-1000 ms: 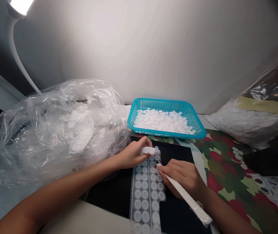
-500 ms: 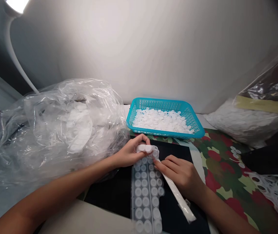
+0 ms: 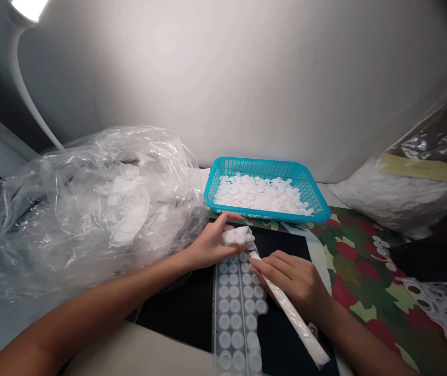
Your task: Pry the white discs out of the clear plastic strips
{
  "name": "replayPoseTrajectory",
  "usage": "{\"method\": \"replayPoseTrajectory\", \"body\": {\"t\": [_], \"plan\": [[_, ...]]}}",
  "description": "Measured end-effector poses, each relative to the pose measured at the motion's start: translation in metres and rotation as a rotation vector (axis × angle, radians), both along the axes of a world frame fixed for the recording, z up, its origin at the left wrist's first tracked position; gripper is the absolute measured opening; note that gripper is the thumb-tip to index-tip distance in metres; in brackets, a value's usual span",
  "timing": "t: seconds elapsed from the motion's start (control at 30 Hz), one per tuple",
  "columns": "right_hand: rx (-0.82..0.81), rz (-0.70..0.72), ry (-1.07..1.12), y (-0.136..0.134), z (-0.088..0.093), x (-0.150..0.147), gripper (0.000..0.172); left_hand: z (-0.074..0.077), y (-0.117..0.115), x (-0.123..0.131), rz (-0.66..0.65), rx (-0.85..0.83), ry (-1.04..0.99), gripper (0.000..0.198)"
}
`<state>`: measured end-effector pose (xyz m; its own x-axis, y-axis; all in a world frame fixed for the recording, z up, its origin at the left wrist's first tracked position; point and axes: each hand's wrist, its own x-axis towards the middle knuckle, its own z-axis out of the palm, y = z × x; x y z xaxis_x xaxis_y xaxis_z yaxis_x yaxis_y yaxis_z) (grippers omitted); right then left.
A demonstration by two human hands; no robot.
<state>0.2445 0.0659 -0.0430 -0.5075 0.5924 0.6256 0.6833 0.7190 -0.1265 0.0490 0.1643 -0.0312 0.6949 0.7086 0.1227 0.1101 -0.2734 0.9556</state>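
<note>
Desk (image 3: 137, 352) | camouflage-print mat (image 3: 368, 297) | black sheet (image 3: 176, 313) | teal plastic basket (image 3: 266, 172) of white discs (image 3: 260, 194) | two clear plastic bags (image 3: 90, 209)

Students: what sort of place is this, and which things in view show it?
Likely a small home-style piecework bench: a white gooseneck desk lamp, a turquoise plastic basket of white discs, and a bulky clear plastic bag of more.
</note>
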Motion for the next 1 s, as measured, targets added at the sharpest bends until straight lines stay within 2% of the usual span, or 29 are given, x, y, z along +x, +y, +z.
{"method": "replayPoseTrajectory", "body": {"t": [0.17, 0.4, 0.83, 1.0], "plan": [[-0.009, 0.065, 0.015, -0.0010, -0.0009, -0.0018, 0.020, -0.0011, 0.0016, -0.0003, 0.061, 0.098, 0.035, 0.041], [-0.056, 0.122, -0.007, -0.0007, -0.0004, -0.0038, 0.018, 0.0026, -0.0001, -0.0014, 0.038, 0.182, 0.096, 0.036], [-0.061, 0.144, -0.007, -0.0009, 0.0018, -0.0044, 0.016, 0.0003, -0.0009, -0.0004, 0.001, 0.156, 0.010, 0.037], [-0.034, 0.082, -0.017, 0.0014, -0.0021, -0.0056, 0.015, 0.0007, -0.0014, -0.0012, -0.037, 0.137, -0.015, 0.039]]}}
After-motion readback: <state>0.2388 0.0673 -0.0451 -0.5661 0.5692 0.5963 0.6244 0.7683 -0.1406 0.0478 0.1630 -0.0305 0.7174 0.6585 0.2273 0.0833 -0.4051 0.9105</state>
